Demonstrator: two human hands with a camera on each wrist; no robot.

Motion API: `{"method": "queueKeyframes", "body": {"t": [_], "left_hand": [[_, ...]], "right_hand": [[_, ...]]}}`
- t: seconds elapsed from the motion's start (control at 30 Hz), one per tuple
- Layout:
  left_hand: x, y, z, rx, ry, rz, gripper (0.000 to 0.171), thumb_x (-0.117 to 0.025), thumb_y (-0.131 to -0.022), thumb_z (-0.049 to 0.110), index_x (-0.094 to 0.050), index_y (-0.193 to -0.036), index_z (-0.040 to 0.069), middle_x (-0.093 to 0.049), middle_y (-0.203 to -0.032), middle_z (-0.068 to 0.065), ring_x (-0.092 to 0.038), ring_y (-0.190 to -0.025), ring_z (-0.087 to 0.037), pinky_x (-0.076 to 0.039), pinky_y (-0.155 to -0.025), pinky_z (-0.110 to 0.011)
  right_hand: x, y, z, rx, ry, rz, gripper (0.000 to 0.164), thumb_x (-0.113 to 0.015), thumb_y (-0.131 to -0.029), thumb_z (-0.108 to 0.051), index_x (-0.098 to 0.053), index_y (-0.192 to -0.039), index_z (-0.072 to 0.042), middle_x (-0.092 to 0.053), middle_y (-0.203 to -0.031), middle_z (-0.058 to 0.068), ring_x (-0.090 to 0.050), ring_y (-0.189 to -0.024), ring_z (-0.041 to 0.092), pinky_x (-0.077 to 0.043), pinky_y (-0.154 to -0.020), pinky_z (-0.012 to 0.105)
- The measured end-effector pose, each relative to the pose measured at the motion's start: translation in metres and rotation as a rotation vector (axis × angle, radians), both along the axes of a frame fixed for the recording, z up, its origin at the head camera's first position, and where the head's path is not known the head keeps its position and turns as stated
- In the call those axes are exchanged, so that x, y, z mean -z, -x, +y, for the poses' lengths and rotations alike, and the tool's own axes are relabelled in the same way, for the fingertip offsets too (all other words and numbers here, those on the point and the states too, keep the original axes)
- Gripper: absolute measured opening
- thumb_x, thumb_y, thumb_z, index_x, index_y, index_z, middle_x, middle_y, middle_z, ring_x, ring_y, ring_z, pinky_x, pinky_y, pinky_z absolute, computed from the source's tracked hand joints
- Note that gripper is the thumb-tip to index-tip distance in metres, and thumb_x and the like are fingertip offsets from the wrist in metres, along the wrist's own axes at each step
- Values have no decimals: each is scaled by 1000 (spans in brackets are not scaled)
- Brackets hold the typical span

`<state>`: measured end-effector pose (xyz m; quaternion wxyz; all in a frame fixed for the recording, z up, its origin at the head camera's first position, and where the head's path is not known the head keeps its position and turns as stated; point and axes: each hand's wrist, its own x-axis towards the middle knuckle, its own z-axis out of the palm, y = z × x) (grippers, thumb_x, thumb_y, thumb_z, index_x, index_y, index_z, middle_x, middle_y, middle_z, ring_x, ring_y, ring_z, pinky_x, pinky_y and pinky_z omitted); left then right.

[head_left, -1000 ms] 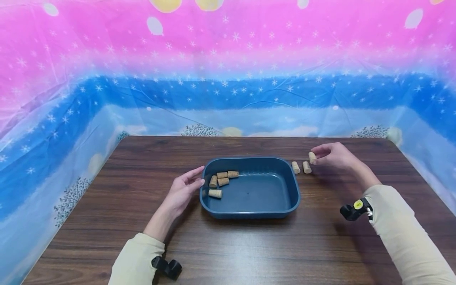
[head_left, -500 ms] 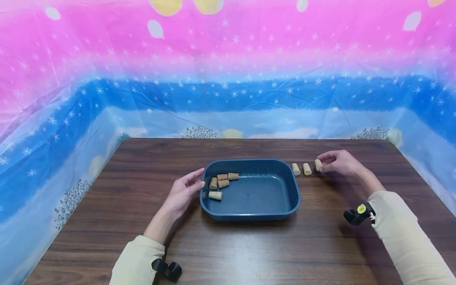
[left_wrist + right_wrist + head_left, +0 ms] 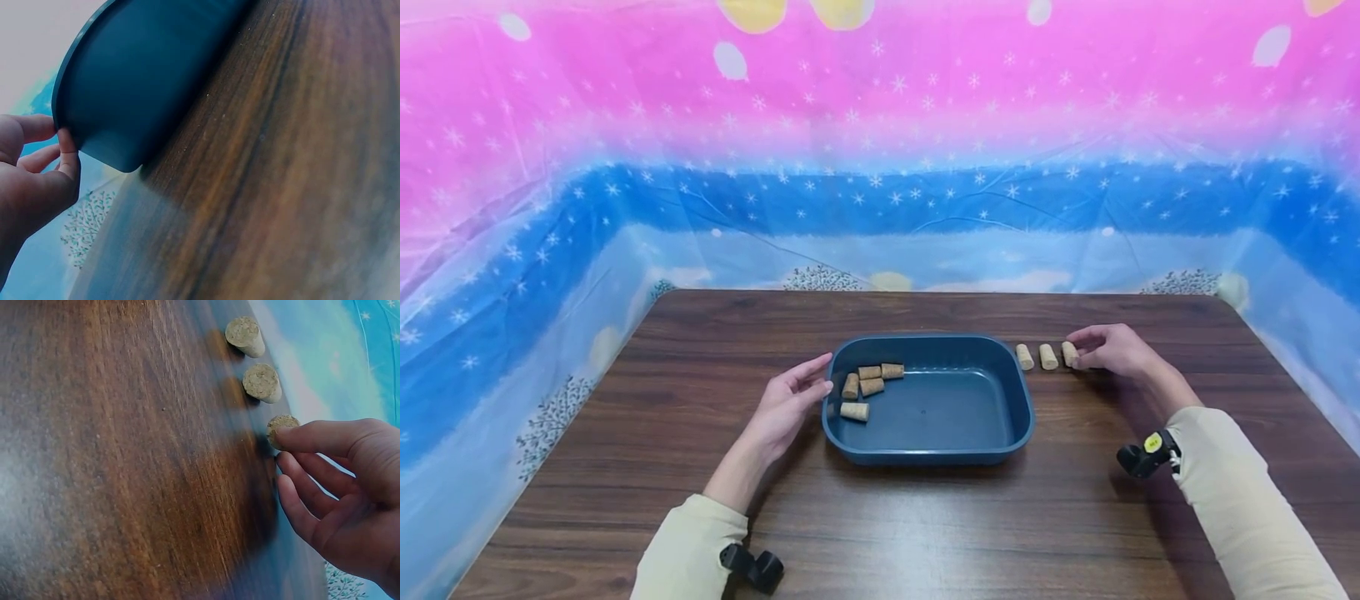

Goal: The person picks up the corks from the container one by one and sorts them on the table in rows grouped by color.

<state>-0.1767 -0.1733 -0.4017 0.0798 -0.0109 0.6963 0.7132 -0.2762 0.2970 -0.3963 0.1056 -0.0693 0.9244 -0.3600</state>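
Note:
In the head view, my right hand (image 3: 1116, 350) pinches a pale cork (image 3: 1069, 353) between thumb and fingers. The cork stands at the right end of a short row with two more pale corks (image 3: 1048, 357). The right wrist view shows the thumb over the held cork (image 3: 281, 430). My left hand (image 3: 782, 408) touches the left end of a dark blue plastic tub (image 3: 925, 457), its fingers and thumb fairly straight at the rim. Inside the tub, several brown corks (image 3: 872, 387) lie at the left, with a paler one (image 3: 854, 412) in front of them.
A dark wooden table (image 3: 880, 533) carries everything. Behind it hangs a pink and blue cloth (image 3: 880, 192) with snowflakes, meeting the table's back edge. Black wrist cameras (image 3: 752, 568) sit on both sleeves.
My right hand has moved a cork slightly right and down, from above the row into line with the other two. The left hand and tub have stayed put.

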Motion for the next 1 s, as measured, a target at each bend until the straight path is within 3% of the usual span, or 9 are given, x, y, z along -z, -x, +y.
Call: {"method": "queueKeyframes", "body": {"t": [0.6, 1.0], "left_hand": [[0, -1, -1, 11, -10, 14, 48, -53, -97, -1, -42, -144, -1, -48, -131, -20, -49, -112, -21, -43, -94, -25], [0, 0, -1, 11, -14, 16, 48, -52, -97, 0, -42, -144, -1, -48, -132, -20, -49, -114, -23, -43, -95, -25]], "right_hand": [[3, 0, 2, 3, 45, -17, 50, -73, -82, -4, -54, -124, 15, -60, -118, 29, -58, -106, 36, -48, -75, 25], [3, 1, 3, -3, 72, -33, 48, -72, -81, -2, -54, -123, 15, -62, -114, 27, -59, -97, 23, -49, -72, 23]]}}
